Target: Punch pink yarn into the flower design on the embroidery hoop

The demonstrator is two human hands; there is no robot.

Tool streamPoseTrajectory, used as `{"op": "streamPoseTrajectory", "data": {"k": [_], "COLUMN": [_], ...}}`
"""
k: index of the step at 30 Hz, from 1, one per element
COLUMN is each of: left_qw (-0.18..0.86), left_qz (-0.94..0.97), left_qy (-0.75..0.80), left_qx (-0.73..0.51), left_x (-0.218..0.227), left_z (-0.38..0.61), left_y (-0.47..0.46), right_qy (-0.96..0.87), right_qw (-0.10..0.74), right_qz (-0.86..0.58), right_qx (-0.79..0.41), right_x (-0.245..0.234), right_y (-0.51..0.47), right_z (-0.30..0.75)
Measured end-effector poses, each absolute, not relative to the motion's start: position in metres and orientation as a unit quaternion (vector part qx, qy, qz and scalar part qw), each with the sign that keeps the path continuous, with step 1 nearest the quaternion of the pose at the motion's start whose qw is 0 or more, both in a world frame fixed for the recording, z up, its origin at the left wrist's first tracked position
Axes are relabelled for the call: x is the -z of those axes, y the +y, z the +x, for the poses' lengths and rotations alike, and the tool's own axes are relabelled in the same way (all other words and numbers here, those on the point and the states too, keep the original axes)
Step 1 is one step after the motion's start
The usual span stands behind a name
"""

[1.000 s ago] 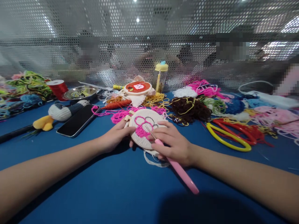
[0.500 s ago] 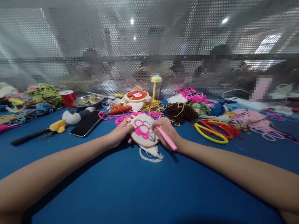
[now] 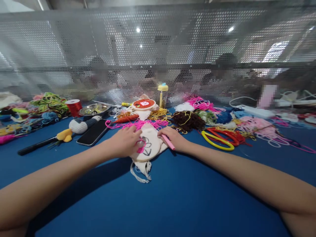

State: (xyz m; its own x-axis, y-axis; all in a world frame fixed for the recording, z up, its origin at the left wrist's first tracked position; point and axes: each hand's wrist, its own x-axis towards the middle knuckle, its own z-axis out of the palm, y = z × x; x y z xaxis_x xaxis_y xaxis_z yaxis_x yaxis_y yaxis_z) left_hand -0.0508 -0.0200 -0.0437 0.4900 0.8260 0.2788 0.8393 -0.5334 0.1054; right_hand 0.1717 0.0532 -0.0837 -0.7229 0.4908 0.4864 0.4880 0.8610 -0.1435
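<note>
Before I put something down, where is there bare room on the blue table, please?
The widest bare patch of table lies between the left forearm and right forearm, nearer than the white-cloth hoop. A smaller one lies between the phone and left forearm. Beyond that hoop, it is crowded with pink yarn and brown yarn.

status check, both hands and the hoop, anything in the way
Left hand over hoop, hiding its left edge. Right hand holding pink tool. Bright pink yarn just beyond hoop.
</note>
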Motion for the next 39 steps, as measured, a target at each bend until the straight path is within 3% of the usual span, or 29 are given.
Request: {"op": "streamPoseTrajectory", "data": {"k": [3,7,12,22,26,33,36,39], "left_qw": [0.076,0.012,-0.002,-0.020,-0.034,-0.068,-0.069,-0.070], "left_qz": [-0.904,-0.925,-0.924,-0.928,-0.935,-0.946,-0.945,-0.946], "left_qy": [-0.401,-0.380,-0.383,-0.371,-0.353,-0.316,-0.317,-0.314], "left_qx": [0.127,0.027,0.007,0.022,0.022,0.039,0.043,0.047], "left_x": [0.058,0.071,0.068,0.068,0.066,0.065,0.064,0.063], "left_z": [-0.037,-0.032,-0.034,-0.034,-0.030,-0.022,-0.021,-0.020], "left_y": [-0.022,-0.019,-0.019,-0.026,-0.037,-0.056,-0.058,-0.058], "right_qy": [-0.937,-0.935,-0.933,-0.954,-0.933,-0.940,-0.940,-0.927], "right_qw": [0.245,0.255,0.253,0.105,0.078,0.034,0.042,0.103], "right_qz": [-0.248,-0.246,-0.254,-0.261,-0.313,-0.308,-0.310,-0.328], "right_qx": [-0.009,0.003,0.033,0.105,0.159,0.144,0.136,0.148], "right_x": [0.080,0.082,0.086,0.060,0.043,0.035,0.022,-0.003], "right_y": [0.053,0.054,0.057,0.079,0.087,0.124,0.139,0.145], "right_z": [0.173,0.172,0.170,0.183,0.169,0.119,0.100,0.092]}}
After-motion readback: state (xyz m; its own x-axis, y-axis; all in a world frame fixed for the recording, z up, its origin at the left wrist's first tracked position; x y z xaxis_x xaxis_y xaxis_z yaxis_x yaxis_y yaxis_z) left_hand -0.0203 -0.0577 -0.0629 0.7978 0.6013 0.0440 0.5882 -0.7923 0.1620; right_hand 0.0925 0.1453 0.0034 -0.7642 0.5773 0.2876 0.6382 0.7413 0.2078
